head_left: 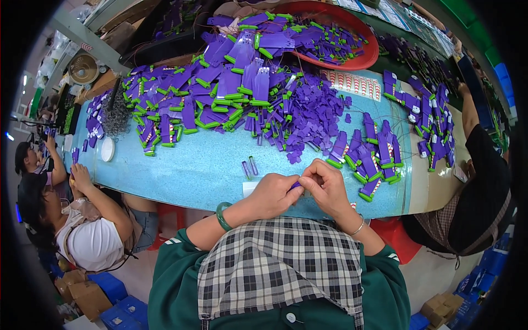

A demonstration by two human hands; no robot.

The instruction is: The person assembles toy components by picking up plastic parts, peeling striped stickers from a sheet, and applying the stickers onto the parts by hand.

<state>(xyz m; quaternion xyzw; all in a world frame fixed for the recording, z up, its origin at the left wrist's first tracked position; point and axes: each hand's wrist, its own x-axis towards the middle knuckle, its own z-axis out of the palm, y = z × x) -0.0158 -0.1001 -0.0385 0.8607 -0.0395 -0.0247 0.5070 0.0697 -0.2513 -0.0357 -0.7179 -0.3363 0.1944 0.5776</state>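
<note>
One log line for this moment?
left hand: pinching small purple part | right hand: on same part | purple pile behind | blue table

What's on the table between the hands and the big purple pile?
In the head view, two small purple pieces lie side by side on the blue table, between the hands and the pile. The rest is bare.

Bench (187, 170): speckled light blue. Parts (308, 118): purple, with green caps (334, 163). Basin (369, 55): red. Apron (275, 264): black-and-white check. Sleeves (176, 275): dark green. Bangle (222, 215): green. Stool (397, 237): red.
</note>
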